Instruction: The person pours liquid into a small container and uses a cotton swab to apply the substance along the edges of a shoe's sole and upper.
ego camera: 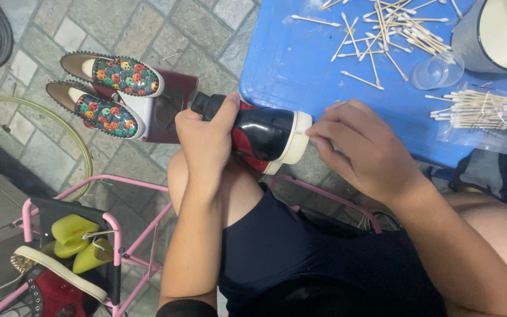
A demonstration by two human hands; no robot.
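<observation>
The shoe (265,138), black and red w/ a white sole, lay on the person's knee, at the blue table (289,58) edge. Left hand (206,141) was closed around it; right hand (362,149) pinched the sole rim, fingers curled. Best to keep the shoe steady & press lightly. A plastic bag (482,114) held cotton swabs; the clear cup (438,71) looked empty.

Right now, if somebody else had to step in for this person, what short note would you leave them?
Left hand: gripping a black and red shoe across the knee.
Right hand: fingers at the shoe's white sole edge; whether they pinch a swab is hidden.
Cotton swabs lie loose on the blue table, more in a clear bag.
A patterned pair stands on the floor.
How far along the work is cannot be told.
</observation>
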